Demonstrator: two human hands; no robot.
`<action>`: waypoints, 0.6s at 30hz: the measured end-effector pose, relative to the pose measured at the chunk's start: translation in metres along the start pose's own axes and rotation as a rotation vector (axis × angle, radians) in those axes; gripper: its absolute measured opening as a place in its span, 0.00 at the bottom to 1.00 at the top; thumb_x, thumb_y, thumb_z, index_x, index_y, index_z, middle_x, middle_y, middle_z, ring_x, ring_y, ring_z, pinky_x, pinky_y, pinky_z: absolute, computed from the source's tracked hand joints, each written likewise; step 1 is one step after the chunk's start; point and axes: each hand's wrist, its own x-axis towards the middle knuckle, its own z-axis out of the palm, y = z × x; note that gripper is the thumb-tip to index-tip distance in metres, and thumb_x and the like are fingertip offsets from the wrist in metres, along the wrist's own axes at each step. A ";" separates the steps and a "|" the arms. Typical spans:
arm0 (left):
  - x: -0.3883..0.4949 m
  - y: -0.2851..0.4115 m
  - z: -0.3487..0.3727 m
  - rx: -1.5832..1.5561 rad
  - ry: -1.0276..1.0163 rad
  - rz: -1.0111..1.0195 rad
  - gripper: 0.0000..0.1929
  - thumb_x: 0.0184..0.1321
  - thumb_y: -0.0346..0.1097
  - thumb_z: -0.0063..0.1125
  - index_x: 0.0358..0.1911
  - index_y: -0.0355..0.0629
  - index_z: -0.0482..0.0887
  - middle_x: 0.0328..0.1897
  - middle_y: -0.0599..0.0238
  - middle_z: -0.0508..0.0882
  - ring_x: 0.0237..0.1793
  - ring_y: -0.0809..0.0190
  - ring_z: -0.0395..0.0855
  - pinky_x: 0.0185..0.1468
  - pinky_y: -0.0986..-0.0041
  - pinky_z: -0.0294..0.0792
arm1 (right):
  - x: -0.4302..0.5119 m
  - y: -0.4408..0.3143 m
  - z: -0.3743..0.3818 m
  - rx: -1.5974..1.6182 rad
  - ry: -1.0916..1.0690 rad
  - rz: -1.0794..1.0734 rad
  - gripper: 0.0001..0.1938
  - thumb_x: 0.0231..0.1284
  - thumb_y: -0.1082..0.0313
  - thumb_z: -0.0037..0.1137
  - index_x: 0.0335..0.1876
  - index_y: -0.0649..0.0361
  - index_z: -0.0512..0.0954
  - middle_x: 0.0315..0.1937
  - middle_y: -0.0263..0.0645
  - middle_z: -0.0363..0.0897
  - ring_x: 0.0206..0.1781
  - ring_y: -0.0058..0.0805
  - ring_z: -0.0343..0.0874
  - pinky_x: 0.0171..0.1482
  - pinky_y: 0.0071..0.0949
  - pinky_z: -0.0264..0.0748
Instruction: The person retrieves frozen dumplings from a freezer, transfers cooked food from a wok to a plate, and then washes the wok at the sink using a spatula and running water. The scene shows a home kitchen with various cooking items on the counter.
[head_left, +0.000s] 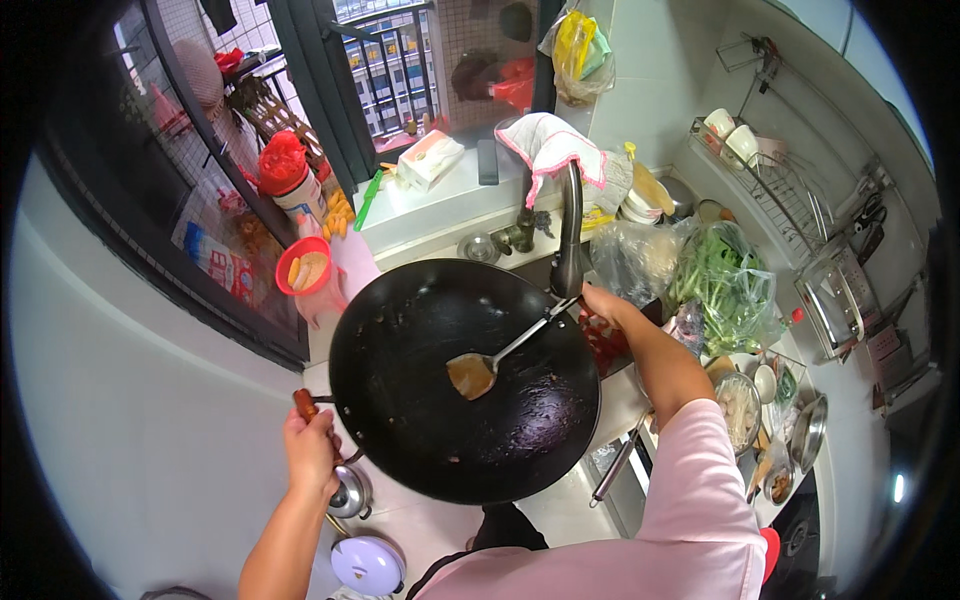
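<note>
A large black wok (420, 330) fills the middle of the view, held up in front of my body, its inside dark with a few wet or greasy spots. My left hand (311, 450) grips the reddish-brown wooden side handle (304, 405). At the opposite rim, beside the faucet (571, 225), my right hand (602, 306) holds the wok; its fingers are mostly hidden. A metal spatula (472, 375) lies inside the wok. Its shaft runs over the rim towards my right hand, and whether those fingers also hold it cannot be seen.
Bagged leafy greens (724, 292) and dishes of food crowd the right counter. A pink-edged cloth (555, 146) drapes over the faucet. Left of the wok is a red cup-shaped container (304, 266) by the open window. A lidded metal pot (349, 491) and a lilac lidded appliance (367, 564) stand below.
</note>
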 end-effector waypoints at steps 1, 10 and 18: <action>0.010 -0.001 0.006 0.018 -0.026 -0.015 0.07 0.61 0.28 0.51 0.35 0.49 0.66 0.21 0.73 0.67 0.15 0.71 0.64 0.16 0.78 0.55 | 0.007 0.005 -0.003 0.009 0.019 0.006 0.47 0.59 0.20 0.27 0.42 0.67 0.78 0.28 0.38 0.72 0.33 0.29 0.68 0.39 0.32 0.65; 0.045 -0.033 0.051 -0.040 -0.129 -0.102 0.09 0.61 0.26 0.52 0.38 0.47 0.65 0.26 0.71 0.69 0.20 0.69 0.67 0.24 0.75 0.62 | 0.080 0.060 -0.018 -0.005 0.064 0.047 0.54 0.59 0.19 0.24 0.68 0.71 0.64 0.72 0.58 0.55 0.76 0.46 0.52 0.73 0.39 0.47; 0.049 -0.026 0.052 -0.043 -0.258 -0.123 0.10 0.62 0.26 0.53 0.42 0.45 0.67 0.32 0.69 0.73 0.26 0.69 0.71 0.29 0.75 0.67 | 0.016 -0.022 -0.034 0.294 -0.033 -0.052 0.47 0.63 0.23 0.19 0.71 0.59 0.63 0.72 0.50 0.59 0.76 0.42 0.53 0.73 0.44 0.48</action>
